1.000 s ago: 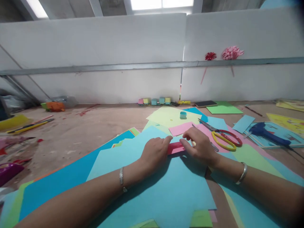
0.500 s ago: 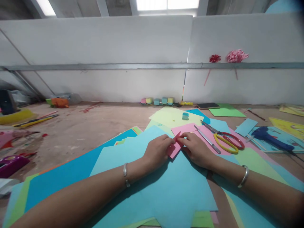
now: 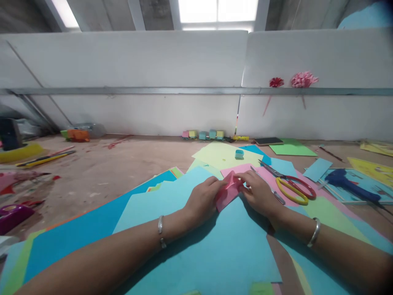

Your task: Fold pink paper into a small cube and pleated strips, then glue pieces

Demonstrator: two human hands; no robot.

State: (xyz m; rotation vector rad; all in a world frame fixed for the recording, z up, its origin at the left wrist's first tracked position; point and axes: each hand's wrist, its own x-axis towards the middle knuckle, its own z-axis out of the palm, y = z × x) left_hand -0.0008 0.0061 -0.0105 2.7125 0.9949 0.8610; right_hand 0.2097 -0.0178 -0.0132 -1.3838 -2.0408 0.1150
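Between my hands is a small folded piece of pink paper (image 3: pixel 226 197), with a raised flap at its top. My left hand (image 3: pixel 204 196) grips its left side, thumb and fingers closed. My right hand (image 3: pixel 257 191) pinches the upper right part of the fold. Both hands rest over a large light blue sheet (image 3: pixel 196 250). Just right of my right hand lie a silver craft knife (image 3: pixel 278 196), partly covered by that hand, and scissors (image 3: pixel 290 184) with red and yellow handles, on a flat pink sheet (image 3: pixel 270 175).
A blue glue gun (image 3: pixel 350 184) lies at the right. Behind the hands stands a small teal paper box (image 3: pixel 239 154) on a pale yellow sheet (image 3: pixel 215 155). Several small coloured paper cubes (image 3: pixel 202 135) line the wall. Pencils (image 3: pixel 46 159) and a purple tape dispenser (image 3: pixel 15 217) are at left.
The pink paper's flap has been opened out wider and stands up more between my fingers. Both hands keep hold of it. The camera view has tilted slightly upward.
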